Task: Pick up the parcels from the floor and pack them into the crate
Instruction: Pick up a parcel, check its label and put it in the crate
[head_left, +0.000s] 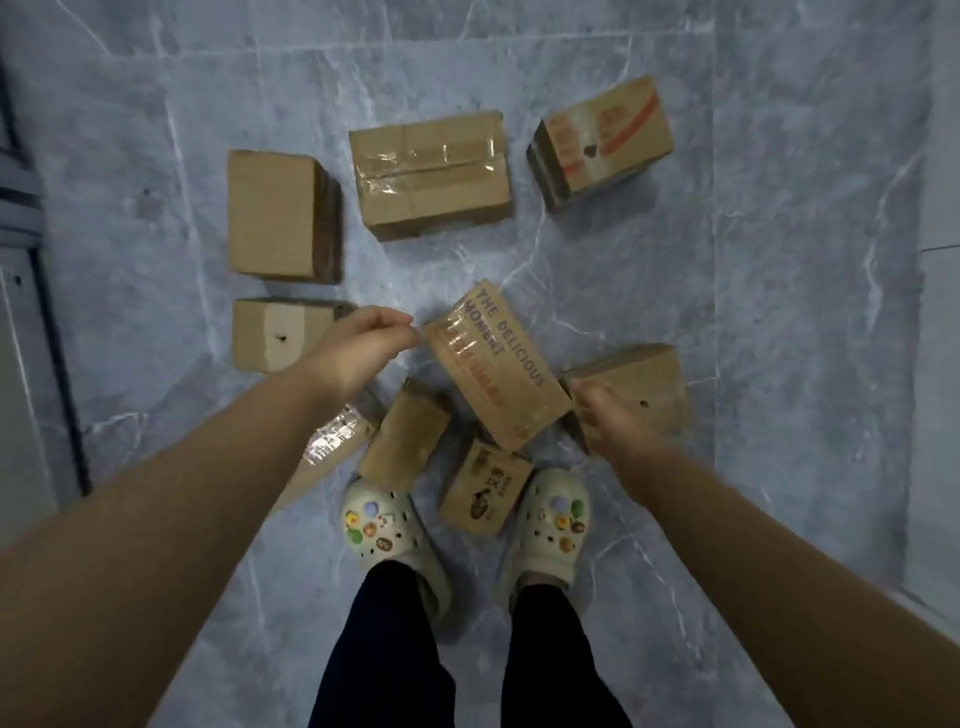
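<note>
Our left grip (363, 345) pinches the upper-left corner of the printed parcel (498, 364), and our right grip (608, 415) curls round its lower-right end. We hold it askew over small parcels (405, 436) by our clogs (384, 525); more parcels (431, 174) lie on the floor (779, 312) beyond.

Small boxes (405, 436) crowd close around the shoes (387, 525), with little room between. The floor (779, 312) is bare on the right and past the far boxes (431, 174).
</note>
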